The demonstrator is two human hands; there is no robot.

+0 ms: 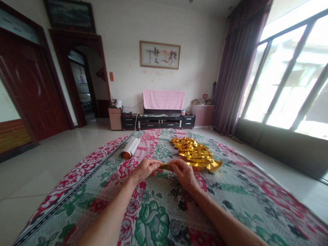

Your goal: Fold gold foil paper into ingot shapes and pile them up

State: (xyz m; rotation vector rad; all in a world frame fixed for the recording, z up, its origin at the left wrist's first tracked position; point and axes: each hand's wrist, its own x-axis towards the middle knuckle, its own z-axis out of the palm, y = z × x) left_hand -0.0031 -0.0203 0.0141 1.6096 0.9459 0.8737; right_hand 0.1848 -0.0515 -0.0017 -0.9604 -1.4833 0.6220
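A narrow strip of gold foil [166,166] is stretched between my two hands, low over the flowered cloth. My left hand [147,169] pinches its left end between thumb and fingers. At the other end, my right hand [183,171] has its fingers closed on the foil and covers part of it. A pile of folded, shiny gold foil pieces [196,153] lies on the cloth just beyond and to the right of my right hand. To the left and farther off lies a roll [131,147], white outside and gold-brown at its near end.
The flowered cloth [151,222] covers a wide rounded surface under my arms. Beyond it, a black low cabinet [160,122] stands by the wall, with a pink cloth [164,100] draped above it. A purple curtain [232,71] and large window are on the right.
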